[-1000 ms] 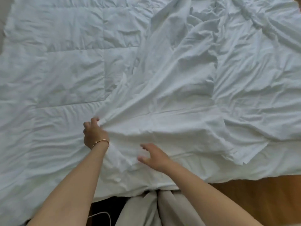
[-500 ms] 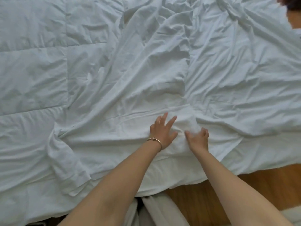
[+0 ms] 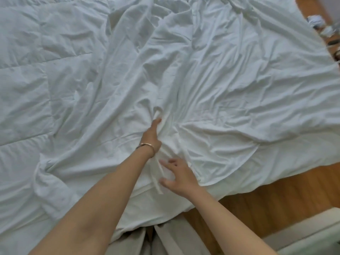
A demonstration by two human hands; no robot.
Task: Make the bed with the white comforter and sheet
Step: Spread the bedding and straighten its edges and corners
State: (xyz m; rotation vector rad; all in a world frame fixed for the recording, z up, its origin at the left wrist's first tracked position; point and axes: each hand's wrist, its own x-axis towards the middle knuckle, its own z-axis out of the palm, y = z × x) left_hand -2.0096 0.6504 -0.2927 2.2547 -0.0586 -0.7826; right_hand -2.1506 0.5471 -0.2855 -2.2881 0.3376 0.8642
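White bedding covers nearly everything in sight. The quilted comforter point(image 3: 27, 85) is the biggest piece, spread flat across the bed with its stitched squares showing on the left side and its near edge hanging toward the wooden floor point(image 3: 266, 205). Over it lies the thinner, heavily creased sheet point(image 3: 230, 89), which takes up the middle and right of the bed and runs down to the near edge, where a folded flap sits at the lower left. Its wrinkles fan out from one bunched spot near the centre.

Beyond the far right corner of the bed, a few small items lie on the floor, too blurred to identify. At the bottom, beige trouser legs point(image 3: 165, 240) show where the person stands against the bed's edge.

Both bare arms reach forward over the bedding. The left hand point(image 3: 151, 134), with a thin gold bracelet point(image 3: 146, 145) at the wrist, has its fingers buried in the bunched cloth, clutching a gathered fold of the sheet. The right hand point(image 3: 177, 174) sits just beside it, nearer the edge, fingers spread and relaxed, resting lightly on the sheet without gripping anything.
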